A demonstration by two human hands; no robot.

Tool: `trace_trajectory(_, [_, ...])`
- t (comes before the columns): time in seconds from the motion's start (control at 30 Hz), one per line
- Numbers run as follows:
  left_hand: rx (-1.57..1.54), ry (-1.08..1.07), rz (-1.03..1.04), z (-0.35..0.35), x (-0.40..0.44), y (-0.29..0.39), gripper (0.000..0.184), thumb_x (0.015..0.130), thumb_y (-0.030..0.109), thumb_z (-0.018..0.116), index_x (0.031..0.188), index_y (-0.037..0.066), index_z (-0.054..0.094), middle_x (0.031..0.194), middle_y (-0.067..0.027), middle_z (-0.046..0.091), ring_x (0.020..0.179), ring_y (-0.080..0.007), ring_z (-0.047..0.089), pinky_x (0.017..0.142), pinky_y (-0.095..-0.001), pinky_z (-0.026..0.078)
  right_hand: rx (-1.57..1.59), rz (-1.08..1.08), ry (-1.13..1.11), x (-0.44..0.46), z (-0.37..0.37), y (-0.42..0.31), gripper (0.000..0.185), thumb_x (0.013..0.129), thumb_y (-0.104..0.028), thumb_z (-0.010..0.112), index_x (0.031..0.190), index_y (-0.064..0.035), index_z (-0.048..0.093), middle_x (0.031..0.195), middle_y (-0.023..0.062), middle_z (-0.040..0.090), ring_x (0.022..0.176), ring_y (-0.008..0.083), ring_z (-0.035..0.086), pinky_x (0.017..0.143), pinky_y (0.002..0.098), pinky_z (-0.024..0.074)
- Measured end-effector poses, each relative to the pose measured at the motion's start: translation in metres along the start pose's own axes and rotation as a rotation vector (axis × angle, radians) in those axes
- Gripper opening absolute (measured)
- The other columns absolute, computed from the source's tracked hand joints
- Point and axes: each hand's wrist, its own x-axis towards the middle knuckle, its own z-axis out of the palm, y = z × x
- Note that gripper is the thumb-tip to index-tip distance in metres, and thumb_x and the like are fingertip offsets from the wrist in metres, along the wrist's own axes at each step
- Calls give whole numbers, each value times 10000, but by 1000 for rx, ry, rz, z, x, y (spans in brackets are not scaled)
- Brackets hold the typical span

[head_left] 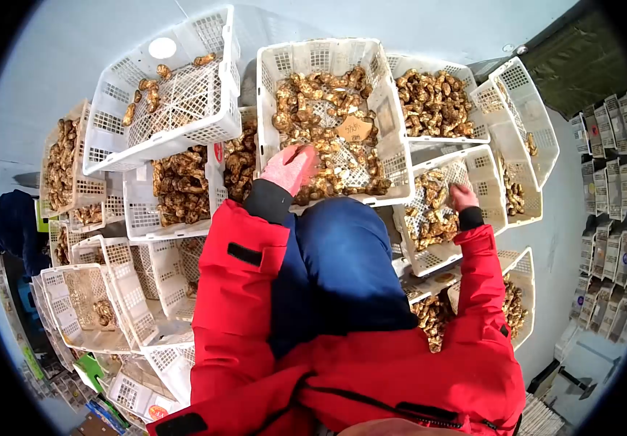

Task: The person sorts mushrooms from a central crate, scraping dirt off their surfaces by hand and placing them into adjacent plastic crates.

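Note:
My left hand (290,168), in a pinkish glove, reaches over the near left part of a white plastic crate (399,156) of brown mushrooms (306,98). Its fingertips are smeared by motion, and whether they grip a mushroom cannot be made out. A torn piece of cardboard (355,128) with handwriting lies among these mushrooms. To the right, my right hand (461,197) is over a lower white crate (489,182) that holds more mushrooms (429,218). The fingers there are curled together; what is in them, if anything, is hidden.
Several mushroom crates surround me: a tilted crate (219,116) at upper left, one crate (437,138) behind at right, and stacked crates (84,269) at left. Another person in dark clothing (15,225) is at far left. Packed goods (611,131) line the far right.

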Motion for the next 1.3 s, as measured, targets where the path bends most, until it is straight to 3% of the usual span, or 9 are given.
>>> trace_trajectory(0.07, [16, -20, -38, 4, -2, 6, 372, 865, 305, 480, 1109, 24, 483, 996, -99, 588, 822, -173, 589, 659, -257, 452, -487, 60, 15, 3, -11, 21, 462, 700, -427, 579, 1027, -102, 602, 895, 84, 637, 878, 227, 591, 820, 338, 420])
trace_trajectory(0.13, [46, -14, -54, 6, -3, 10, 351, 873, 289, 469, 1114, 34, 478, 989, -94, 591, 828, -174, 589, 667, -255, 449, -434, -132, 228, -12, 5, -43, 356, 744, -314, 561, 1023, -93, 591, 889, 88, 628, 847, 185, 588, 762, 291, 439])
trace_trajectory(0.27, [-18, 12, 4, 7, 0, 6, 320, 879, 259, 456, 1081, 13, 496, 961, -86, 600, 820, -166, 589, 671, -252, 447, 258, -492, -226, 36, 102, -149, 362, 764, -184, 552, 1105, -65, 538, 1009, 101, 597, 907, 170, 562, 764, 256, 442])
trace_trajectory(0.4, [-13, 130, 43, 8, -3, 11, 294, 877, 233, 457, 1007, -17, 539, 897, -71, 607, 770, -151, 587, 656, -245, 451, -814, -296, -149, 89, 215, -206, 529, 753, -325, 546, 1197, -56, 446, 1164, 124, 511, 1024, 262, 522, 882, 327, 404])
trace_trajectory(0.63, [-77, 186, 34, 8, -9, 25, 310, 875, 256, 464, 984, -19, 555, 875, -93, 619, 767, -156, 599, 642, -241, 461, -845, -548, 15, 67, 213, -211, 302, 794, -331, 487, 985, -103, 541, 868, 130, 596, 877, 273, 571, 728, 368, 459])
trace_trajectory(0.8, [-219, 177, 76, 7, -5, 21, 181, 853, 165, 504, 853, -12, 539, 769, -40, 577, 635, -92, 511, 557, -207, 412, -1073, -537, -37, 127, 244, -198, 291, 750, -197, 568, 1027, -124, 515, 980, 110, 575, 927, 271, 561, 774, 363, 452])
trace_trajectory(0.9, [-117, 207, 63, 9, -5, 21, 195, 849, 162, 501, 937, -6, 546, 752, -29, 564, 644, -89, 509, 553, -199, 404, -581, -490, -63, 124, 238, -188, 429, 707, -288, 612, 1088, -113, 521, 1016, 126, 586, 933, 271, 565, 780, 363, 447])
trace_trajectory(1.1, [-132, 154, 164, 4, 4, 3, 264, 813, 114, 535, 1046, -9, 519, 783, -30, 559, 670, -82, 500, 588, -193, 406, 815, -430, -679, 31, 198, -207, 542, 789, -89, 555, 1246, 70, 309, 1090, 78, 527, 961, 129, 499, 813, 236, 393])
trace_trajectory(1.3, [-246, 28, 131, 13, -3, 19, 488, 774, 47, 575, 1223, 34, 386, 911, -40, 545, 756, -109, 536, 631, -215, 436, 962, -456, -939, -76, 185, -261, 485, 792, -122, 552, 1212, 47, 378, 1005, 37, 529, 884, 93, 480, 797, 224, 379])
